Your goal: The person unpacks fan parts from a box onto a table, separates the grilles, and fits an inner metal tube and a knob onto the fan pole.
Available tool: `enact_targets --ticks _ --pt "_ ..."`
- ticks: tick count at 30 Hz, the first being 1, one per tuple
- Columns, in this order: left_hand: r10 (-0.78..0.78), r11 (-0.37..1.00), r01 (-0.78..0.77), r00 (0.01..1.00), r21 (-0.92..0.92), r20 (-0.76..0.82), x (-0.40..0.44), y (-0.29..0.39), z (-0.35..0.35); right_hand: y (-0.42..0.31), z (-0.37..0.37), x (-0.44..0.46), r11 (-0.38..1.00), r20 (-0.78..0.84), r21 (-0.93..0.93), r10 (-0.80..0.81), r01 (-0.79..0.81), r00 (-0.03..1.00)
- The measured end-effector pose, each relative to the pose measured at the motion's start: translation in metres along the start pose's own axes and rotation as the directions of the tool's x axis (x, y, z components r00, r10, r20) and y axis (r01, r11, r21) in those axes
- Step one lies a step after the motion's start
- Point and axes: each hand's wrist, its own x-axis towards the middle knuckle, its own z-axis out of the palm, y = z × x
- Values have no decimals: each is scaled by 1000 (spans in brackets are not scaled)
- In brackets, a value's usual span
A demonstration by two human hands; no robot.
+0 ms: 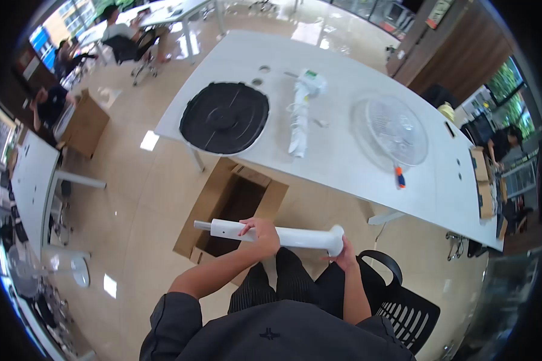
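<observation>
A white fan pole (301, 237) lies level across my lap, above the floor. Its narrower metal tube sticks out at the left end, and its right end flares into a wider collar. My left hand (262, 233) is wrapped over the pole left of its middle. Around the flared end my right hand (345, 255) is closed, with some fingers hidden behind it. Below the pole's left half is an open cardboard box (229, 204) on the floor.
On the white table (331, 171) are a round black fan base (224, 117), a plastic-wrapped part (300, 117), a fan grille (397, 129) and an orange-blue screwdriver (400, 177). A black chair (406, 307) stands at my right. Other people sit or work at farther tables.
</observation>
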Motion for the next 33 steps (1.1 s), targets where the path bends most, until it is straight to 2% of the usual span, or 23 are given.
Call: enact_targets --ticks 1,2,3,5,6,7,8,9,10,11,12,13,15,17,18,19,21,24,27,29,31,33 --pt "-42 988 50 997 147 -63 -16 10 -8 -1 -3 -21 995 33 99 26 -29 999" --pt "-138 962 175 974 211 -181 -27 21 -17 -3 -2 -44 990 35 136 31 -35 999" --pt "-126 956 176 969 236 -212 -38 31 -24 3 -10 -61 987 25 162 -1 -3 1000" --pt "3 910 165 915 381 -402 -70 36 -51 19 -30 -88 973 168 229 -71 31 983" --pt "-28 930 229 823 286 -568 -79 47 -58 32 -38 -101 944 100 319 -121 83 988" --pt "6 926 224 797 304 -604 -89 46 -65 39 -43 -118 918 53 363 -192 160 980" --pt "217 976 -150 589 158 -778 -103 31 -71 46 -46 -135 887 4 409 -238 215 971" --pt "305 836 -538 291 108 -907 -114 17 -82 49 -50 -150 852 -41 449 -280 268 959" --pt "274 584 -812 197 0 -941 -130 4 -100 46 -50 -165 821 -95 476 -308 315 947" --pt "228 240 -968 131 -74 -965 -137 -8 -118 45 -48 -176 785 -143 507 -331 357 933" --pt "19 49 -945 324 -323 -946 -129 -9 -121 47 -55 -183 758 -138 538 -352 369 926" --pt "-128 -187 -839 537 -511 -834 -119 -4 -117 50 -62 -185 729 -166 551 -383 407 909" --pt "-241 -409 -705 696 -580 -676 -89 21 -132 53 -80 -194 633 -138 673 -402 384 905" --pt "50 -622 -402 836 -672 -547 -41 58 -149 47 -91 -192 614 -174 658 -439 436 881" --pt "134 -689 -328 819 -646 -558 -27 76 -161 45 -98 -191 621 -219 620 -450 479 866" --pt "161 -685 -330 800 -649 -577 -10 92 -174 36 -107 -187 634 -252 581 -456 510 854" --pt "261 -805 -185 743 -564 -617 24 115 -197 19 -118 -183 631 -287 539 -486 558 826" --pt "275 -789 -198 733 -582 -622 40 134 -233 14 -144 -163 683 -337 445 -471 579 815" --pt "298 -795 -177 720 -581 -627 74 141 -252 3 -150 -145 684 -358 488 -410 542 839" --pt "279 -787 -173 757 -592 -591 85 146 -270 -6 -153 -137 696 -385 497 -359 519 850" --pt "253 -738 -248 761 -628 -598 82 145 -286 -11 -162 -129 704 -383 480 -369 523 847" --pt "281 -736 -198 781 -648 -558 111 144 -284 -25 -161 -132 699 -394 482 -366 529 843"
